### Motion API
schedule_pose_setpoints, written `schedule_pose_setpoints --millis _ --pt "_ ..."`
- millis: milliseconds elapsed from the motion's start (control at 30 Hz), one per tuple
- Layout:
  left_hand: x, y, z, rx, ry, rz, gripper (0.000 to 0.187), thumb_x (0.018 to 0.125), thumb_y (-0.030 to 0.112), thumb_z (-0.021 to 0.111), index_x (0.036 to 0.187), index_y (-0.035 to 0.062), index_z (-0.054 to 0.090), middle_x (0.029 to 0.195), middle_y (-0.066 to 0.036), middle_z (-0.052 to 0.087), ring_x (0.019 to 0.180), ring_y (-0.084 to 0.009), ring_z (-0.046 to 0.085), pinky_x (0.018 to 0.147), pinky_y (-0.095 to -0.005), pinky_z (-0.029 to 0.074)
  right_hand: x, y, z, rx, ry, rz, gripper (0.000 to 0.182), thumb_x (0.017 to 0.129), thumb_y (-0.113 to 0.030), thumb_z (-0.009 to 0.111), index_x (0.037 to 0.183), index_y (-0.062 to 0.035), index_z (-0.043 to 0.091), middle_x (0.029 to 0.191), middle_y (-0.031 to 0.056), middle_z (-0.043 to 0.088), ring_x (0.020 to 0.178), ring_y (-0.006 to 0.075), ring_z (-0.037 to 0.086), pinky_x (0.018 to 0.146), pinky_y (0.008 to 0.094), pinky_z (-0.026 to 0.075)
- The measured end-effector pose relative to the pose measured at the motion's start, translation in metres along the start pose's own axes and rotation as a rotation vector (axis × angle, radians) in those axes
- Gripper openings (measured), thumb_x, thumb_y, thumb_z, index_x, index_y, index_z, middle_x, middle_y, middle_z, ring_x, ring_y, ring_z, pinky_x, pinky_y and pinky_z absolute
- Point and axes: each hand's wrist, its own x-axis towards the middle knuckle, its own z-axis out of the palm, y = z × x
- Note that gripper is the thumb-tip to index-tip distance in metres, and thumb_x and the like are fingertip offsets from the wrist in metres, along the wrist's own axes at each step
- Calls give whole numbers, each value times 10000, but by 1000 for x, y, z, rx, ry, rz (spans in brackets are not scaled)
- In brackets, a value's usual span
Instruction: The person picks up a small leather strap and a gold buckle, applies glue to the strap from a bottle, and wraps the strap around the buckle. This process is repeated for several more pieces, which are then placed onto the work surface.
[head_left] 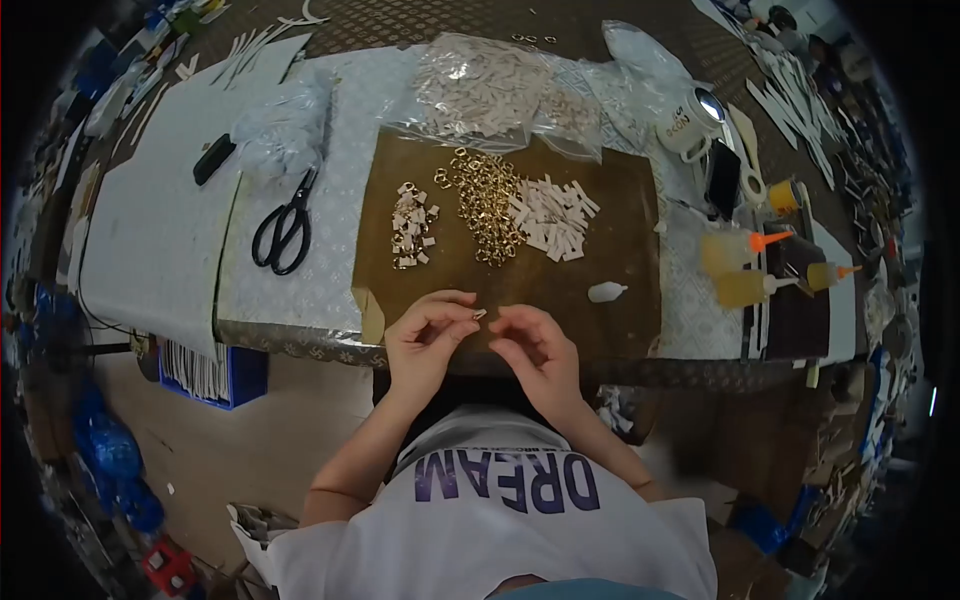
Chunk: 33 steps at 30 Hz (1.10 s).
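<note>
My left hand [430,338] pinches a small white strip [480,314] between thumb and fingertips, above the front of the brown board [610,240]. Close by on the right is my right hand [540,352], its fingers curled with a gap between thumb and forefinger; I see nothing held there. Beyond both hands lies a heap of gold metal rings [487,205], touching a pile of loose white strips [555,218]. Left of these is a smaller group of white strips with gold rings attached [411,228]. A small white bottle [606,292] rests on its side at the right.
Black scissors [285,230] lie left of the board. Behind it is a clear bag of pale strips [480,90]. At the right are a white mug [690,122], a phone [722,180] and yellowish glue bottles [728,250]. A blue bin [240,380] stands below the table.
</note>
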Motion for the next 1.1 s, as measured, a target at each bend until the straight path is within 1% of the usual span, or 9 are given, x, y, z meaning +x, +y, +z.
schedule_pose_setpoints --millis 33,267,467,767,800,900,933,1033,1100 --pt "-3 -1 -2 26 -26 2 140 794 -95 641 910 -17 646 1010 -100 610 877 -138 612 787 -239 502 1 2 3 -24 -14 -14 322 861 21 600 1172 -20 528 1012 79 603 912 117 599 810 244 502" --pt "-11 -6 -10 61 -103 -26 135 773 -103 650 877 -21 674 944 -91 605 822 -137 615 733 -226 511 2 10 4 -202 -29 -42 134 845 17 615 977 2 597 921 81 629 836 141 642 749 252 528" --pt "-16 -9 -14 50 -104 -70 140 769 -104 652 881 -23 678 950 -95 613 817 -138 620 715 -224 517 1 12 4 -399 -7 -204 128 813 44 628 922 -13 591 883 84 613 760 154 630 658 258 522" --pt "-13 -14 -17 68 -163 -31 132 767 -98 656 860 -10 686 937 -94 629 812 -144 628 705 -232 522 11 17 -1 -591 -76 -540 192 737 85 591 887 -29 555 844 103 566 746 274 579 633 325 481" --pt "-11 -17 -17 75 -158 -30 128 766 -93 660 856 -6 687 924 -91 634 807 -146 630 701 -235 520 15 22 -1 -588 -71 -541 185 739 85 582 881 -29 551 840 105 561 744 278 574 633 329 477" --pt "2 -32 -25 306 -164 139 116 762 -74 674 843 8 687 875 -81 647 788 -153 632 687 -248 513 28 41 0 -574 -64 -534 165 744 80 563 864 -30 538 829 110 548 738 288 561 635 340 468" --pt "3 -36 -26 332 -137 131 113 759 -64 681 837 18 686 836 -77 653 778 -159 630 677 -255 505 32 48 1 -565 -64 -522 157 747 76 560 859 -31 535 825 112 545 737 290 558 636 343 466" --pt "3 -37 -25 392 -130 181 118 759 -69 676 839 18 685 834 -78 654 763 -154 628 658 -248 504 34 55 3 -560 -64 -506 141 751 61 561 851 -33 529 814 112 542 728 290 555 637 350 464" --pt "1 -36 -27 404 -156 159 116 763 -84 665 842 2 666 854 -94 647 776 -160 620 677 -250 502 35 57 2 -569 -60 -512 132 755 49 565 847 -37 528 804 108 543 720 288 556 633 353 462"
